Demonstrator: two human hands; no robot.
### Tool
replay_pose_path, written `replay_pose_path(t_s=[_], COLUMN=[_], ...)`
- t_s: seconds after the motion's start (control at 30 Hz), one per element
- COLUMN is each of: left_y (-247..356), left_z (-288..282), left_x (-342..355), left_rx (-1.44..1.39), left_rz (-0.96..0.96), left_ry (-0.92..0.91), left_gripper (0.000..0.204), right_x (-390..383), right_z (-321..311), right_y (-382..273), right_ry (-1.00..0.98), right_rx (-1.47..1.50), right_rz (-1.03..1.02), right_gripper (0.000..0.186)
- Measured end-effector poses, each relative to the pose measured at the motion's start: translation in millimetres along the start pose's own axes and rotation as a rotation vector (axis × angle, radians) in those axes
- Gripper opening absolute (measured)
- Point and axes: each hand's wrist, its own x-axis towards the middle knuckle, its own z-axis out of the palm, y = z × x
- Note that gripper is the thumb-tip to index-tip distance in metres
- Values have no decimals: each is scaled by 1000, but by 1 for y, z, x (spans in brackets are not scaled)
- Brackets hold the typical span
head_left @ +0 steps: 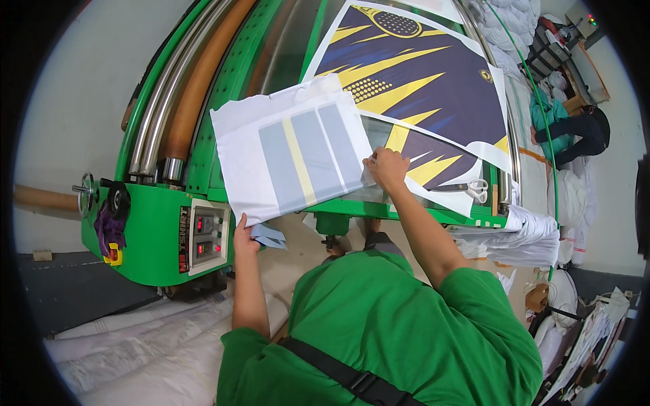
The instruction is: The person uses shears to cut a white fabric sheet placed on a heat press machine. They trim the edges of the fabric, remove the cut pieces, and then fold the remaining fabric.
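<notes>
A white sheet (238, 145), seemingly cloth, lies at a slant over the green machine's front edge. It bears pale grey-blue panels (276, 159) and a yellow stripe. My left hand (245, 238) grips its lower left corner, and a light blue folded piece (269, 235) hangs beside those fingers. At the sheet's right edge my right hand (388, 168) is closed in a pinch, fingertips partly hidden. Beyond it a large dark and yellow printed cloth panel (433, 81) is spread flat, with a smaller matching piece (440, 159) nearer me. Scissors (476, 190) with white handles rest on that piece.
The green machine (145, 233) has a control panel (205, 237) at left, with metal and brown rollers (206, 88) behind. White cloth (511, 237) hangs off its right end. Wrapped rolls (156, 352) lie at lower left. Another person (575, 132) is at far right.
</notes>
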Motion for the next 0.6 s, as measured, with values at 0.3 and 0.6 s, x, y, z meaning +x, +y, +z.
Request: replay_pose_path(t_s=[0.3,0.6], left_y=[-9,-3], left_z=[-10,-5], left_x=[14,1], left_rx=[35,9], left_rz=[68,37], left_ry=[3,11], left_gripper=[42,41], right_x=[1,-8], right_z=[14,-2], right_y=[5,8], right_ry=[75,2], right_rx=[-35,-75], right_rz=[3,-5], right_gripper=[27,27])
